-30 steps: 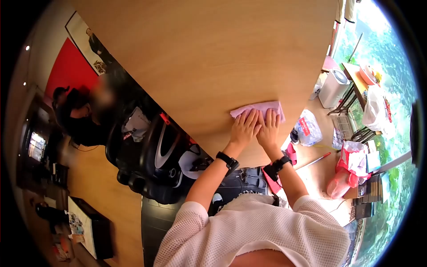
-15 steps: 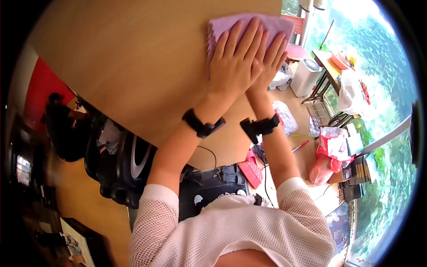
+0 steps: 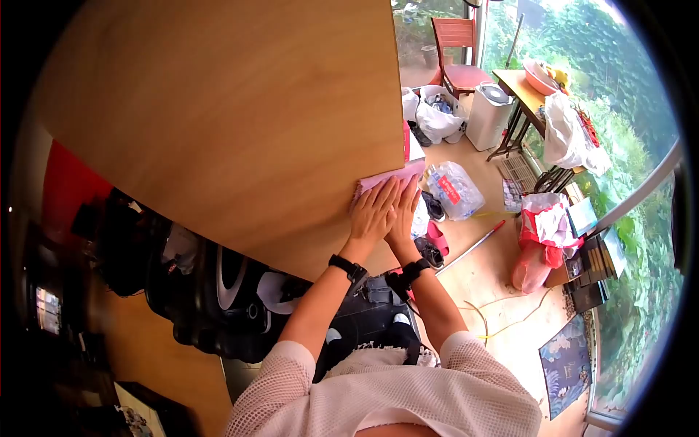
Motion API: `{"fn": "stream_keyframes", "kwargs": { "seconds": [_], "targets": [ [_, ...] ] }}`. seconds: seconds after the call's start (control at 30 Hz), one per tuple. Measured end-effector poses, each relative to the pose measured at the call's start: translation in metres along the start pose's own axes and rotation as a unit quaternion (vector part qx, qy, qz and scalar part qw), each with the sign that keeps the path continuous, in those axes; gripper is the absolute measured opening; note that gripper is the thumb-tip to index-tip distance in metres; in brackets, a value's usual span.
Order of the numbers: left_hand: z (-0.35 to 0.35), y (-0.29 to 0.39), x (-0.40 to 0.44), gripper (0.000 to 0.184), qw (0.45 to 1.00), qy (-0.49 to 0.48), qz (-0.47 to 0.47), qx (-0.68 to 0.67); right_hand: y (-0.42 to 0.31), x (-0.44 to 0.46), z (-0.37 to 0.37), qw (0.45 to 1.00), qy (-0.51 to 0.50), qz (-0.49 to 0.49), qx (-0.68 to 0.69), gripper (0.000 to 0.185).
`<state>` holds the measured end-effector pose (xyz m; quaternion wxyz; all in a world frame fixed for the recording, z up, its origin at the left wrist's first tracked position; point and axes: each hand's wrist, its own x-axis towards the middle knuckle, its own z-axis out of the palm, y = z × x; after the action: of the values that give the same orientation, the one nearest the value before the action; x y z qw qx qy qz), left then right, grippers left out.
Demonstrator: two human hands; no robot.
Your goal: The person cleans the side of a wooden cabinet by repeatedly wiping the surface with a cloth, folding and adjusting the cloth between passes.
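As daylight pours through the glass wall, two bare hands press a pink cloth (image 3: 393, 173) flat against a broad wooden tabletop (image 3: 255, 131), seen from my remote post through the head camera. The left hand (image 3: 373, 214) and the right hand (image 3: 403, 218) lie side by side, thumbs close together, fingers stretched out over the fabric; both are spread flat, and neither is curled around anything that I can see. The cloth sits at the near right part of the wood, and one end of it appears to reach past the side edge. Black bands circle both wrists.

Beyond that edge, on the floor (image 3: 502, 306), I make out a clear plastic bag (image 3: 455, 191) with a red label, a pink slipper (image 3: 437, 237) and dark shoes beside it. A red chair (image 3: 457, 35) stands farther back, near the windows.

I judge the step in hand to be pressing, perhaps sliding, the cloth along the margin of the wood. Any move from here calls for even pressure through both palms, a hold on the overhanging end, and care that the fingertips do not slip off the edge.
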<state>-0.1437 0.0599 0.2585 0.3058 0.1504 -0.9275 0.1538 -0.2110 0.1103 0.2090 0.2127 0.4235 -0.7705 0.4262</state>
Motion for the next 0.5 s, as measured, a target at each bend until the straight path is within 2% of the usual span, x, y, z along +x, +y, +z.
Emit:
{"fn": "stream_keyframes", "kwargs": {
  "seconds": [0.03, 0.07, 0.13, 0.23, 0.3, 0.43, 0.5],
  "targets": [
    [-0.001, 0.0, 0.005, 0.052, 0.996, -0.08, -0.041, 0.004, 0.004, 0.008, 0.0, 0.999, 0.018, -0.043, -0.018, 0.061],
    [-0.043, 0.004, 0.028, 0.052, 0.983, -0.164, -0.084, 0.007, -0.001, 0.024, -0.01, 0.996, 0.03, -0.083, -0.034, 0.06],
    [-0.022, -0.013, 0.026, 0.052, 0.995, 0.056, -0.083, 0.002, -0.011, 0.052, -0.02, 0.99, 0.055, -0.127, -0.02, 0.059],
    [-0.086, -0.023, 0.067, 0.052, 0.995, 0.078, -0.066, -0.02, -0.039, 0.099, -0.033, 0.98, 0.137, -0.137, 0.042, 0.056],
    [-0.099, -0.027, 0.072, 0.052, 0.996, 0.08, -0.049, -0.009, -0.045, 0.108, -0.032, 0.977, 0.163, -0.136, 0.016, 0.056],
    [-0.028, -0.033, 0.017, 0.051, 0.997, 0.053, -0.031, 0.051, -0.016, 0.057, 0.02, 0.982, 0.143, -0.124, -0.01, 0.055],
    [0.028, -0.032, -0.031, 0.049, 0.995, 0.078, -0.026, 0.058, 0.015, 0.009, 0.063, 0.978, 0.139, -0.153, -0.034, 0.055]
  ]
}}
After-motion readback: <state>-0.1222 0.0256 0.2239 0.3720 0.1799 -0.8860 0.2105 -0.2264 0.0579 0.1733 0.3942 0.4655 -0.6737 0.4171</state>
